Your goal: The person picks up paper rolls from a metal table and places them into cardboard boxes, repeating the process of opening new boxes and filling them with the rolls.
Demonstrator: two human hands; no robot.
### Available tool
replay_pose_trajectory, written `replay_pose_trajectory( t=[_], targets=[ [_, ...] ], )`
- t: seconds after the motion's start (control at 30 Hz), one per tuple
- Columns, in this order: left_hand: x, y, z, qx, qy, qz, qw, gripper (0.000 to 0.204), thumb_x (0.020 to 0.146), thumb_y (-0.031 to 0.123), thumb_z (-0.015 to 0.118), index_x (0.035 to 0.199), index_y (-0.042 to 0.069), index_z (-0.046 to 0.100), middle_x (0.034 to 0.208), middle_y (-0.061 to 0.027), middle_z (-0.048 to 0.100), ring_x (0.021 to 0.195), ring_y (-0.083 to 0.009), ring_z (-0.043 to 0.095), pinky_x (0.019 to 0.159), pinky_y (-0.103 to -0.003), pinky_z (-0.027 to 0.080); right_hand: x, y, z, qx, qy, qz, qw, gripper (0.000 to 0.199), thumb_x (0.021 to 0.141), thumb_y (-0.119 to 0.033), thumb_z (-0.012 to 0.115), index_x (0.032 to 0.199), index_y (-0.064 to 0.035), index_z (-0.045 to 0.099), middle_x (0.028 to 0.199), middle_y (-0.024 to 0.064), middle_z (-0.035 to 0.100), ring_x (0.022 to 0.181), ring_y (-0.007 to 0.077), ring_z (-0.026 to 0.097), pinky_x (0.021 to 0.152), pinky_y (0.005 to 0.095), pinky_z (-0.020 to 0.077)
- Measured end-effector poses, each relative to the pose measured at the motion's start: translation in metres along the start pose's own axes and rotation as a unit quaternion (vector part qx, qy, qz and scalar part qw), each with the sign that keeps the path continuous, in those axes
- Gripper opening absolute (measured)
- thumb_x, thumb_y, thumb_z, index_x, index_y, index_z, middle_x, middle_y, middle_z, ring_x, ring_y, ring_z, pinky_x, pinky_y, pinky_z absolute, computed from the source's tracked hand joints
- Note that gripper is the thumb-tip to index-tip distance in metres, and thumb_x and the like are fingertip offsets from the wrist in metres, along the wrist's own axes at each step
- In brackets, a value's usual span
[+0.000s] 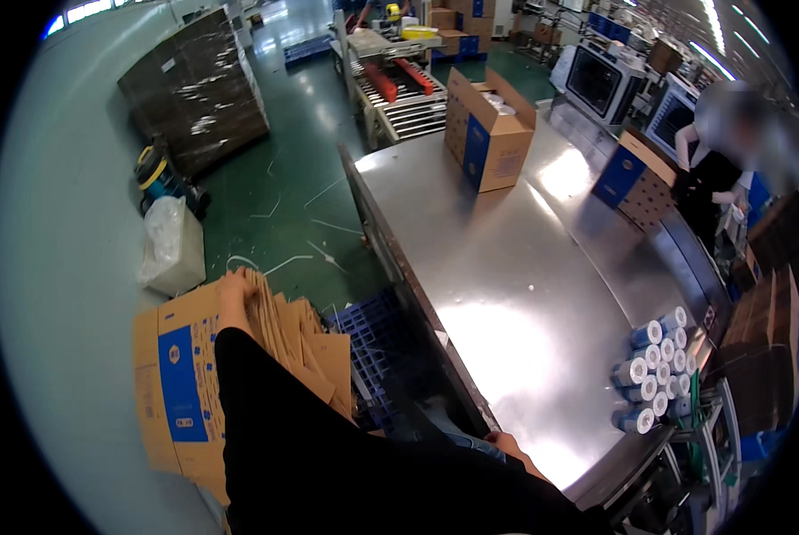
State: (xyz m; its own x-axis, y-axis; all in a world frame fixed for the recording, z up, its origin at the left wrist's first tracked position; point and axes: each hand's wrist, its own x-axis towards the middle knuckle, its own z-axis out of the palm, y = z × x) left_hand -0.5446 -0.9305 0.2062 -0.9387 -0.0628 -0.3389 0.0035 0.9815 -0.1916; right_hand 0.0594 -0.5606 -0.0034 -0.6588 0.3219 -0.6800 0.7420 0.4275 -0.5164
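The left hand (233,287) grasps flattened brown-and-blue cardboard cartons (182,382) left of the shiny metal table (435,241), apparently selecting one; freeing it calls for parting the edges. The right hand (506,443) is at the table's rim, grip unclear.

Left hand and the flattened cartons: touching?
Touching. The head view shows the left hand against the upper edge of the flattened cartons, no gap.

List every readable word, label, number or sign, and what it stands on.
No text reads clearly.
Flattened cartons at the left hand: print too small to read.
Open carton on the metal table: print too small to read.
Blue-panelled carton by the co-worker: print too small to read.
Wrapped stack: pale label, too small to read.
Cylinders: any print too blurred.
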Motion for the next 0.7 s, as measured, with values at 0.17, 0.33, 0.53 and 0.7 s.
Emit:
replay_pose_trajectory(
  t=[0.17,0.33,0.53,0.7],
  targets=[
    [-0.032,0.014,0.025,-0.071,0.151,0.042,0.985,0.057,0.075,0.028,0.069,0.125,0.01,0.048,0.127,-0.0143,0.05,0.116,-0.0337,0.049,0.092,-0.043,0.045,-0.012,-0.017,-0.005,0.012,0.028,-0.003,1.0,0.039,0.079,-0.042,0.063,0.096,-0.0068,0.068,0.091,0.0166,0.067,0.089,0.0324,0.063,0.079,0.0387,0.0488],
    [-0.061,-0.018,0.104,0.021,0.332,0.044,0.942,0.037,0.081,0.009,0.06,0.116,0.002,0.048,0.127,-0.0172,0.045,0.11,-0.035,0.05,0.086,-0.043,0.047,-0.022,-0.025,0.001,0.094,0.028,0.001,0.995,0.041,0.08,-0.041,0.064,0.098,-0.0049,0.067,0.092,0.016,0.067,0.09,0.0296,0.064,0.081,0.0359,0.0489],
    [-0.169,0.018,0.09,-0.003,0.429,0.121,0.895,0.033,0.083,0.005,0.053,0.116,0.002,0.049,0.127,-0.0207,0.045,0.108,-0.0362,0.052,0.082,-0.04,0.049,-0.031,0.011,-0.011,0.145,0.042,-0.006,0.989,0.041,0.08,-0.04,0.065,0.101,-0.004,0.067,0.091,0.014,0.068,0.09,0.0261,0.065,0.08,0.0335,0.0491],
    [-0.164,-0.032,0.013,-0.054,0.371,-0.002,0.927,0.019,0.086,0.006,0.049,0.103,0.001,0.055,0.092,-0.0217,0.064,0.083,-0.0374,0.063,0.071,-0.043,0.051,-0.051,0.012,-0.052,0.228,0.092,-0.085,0.965,0.033,0.085,-0.03,0.064,0.101,-0.0019,0.065,0.081,0.0082,0.068,0.074,0.0156,0.065,0.067,0.0277,0.0509]
  ],
)
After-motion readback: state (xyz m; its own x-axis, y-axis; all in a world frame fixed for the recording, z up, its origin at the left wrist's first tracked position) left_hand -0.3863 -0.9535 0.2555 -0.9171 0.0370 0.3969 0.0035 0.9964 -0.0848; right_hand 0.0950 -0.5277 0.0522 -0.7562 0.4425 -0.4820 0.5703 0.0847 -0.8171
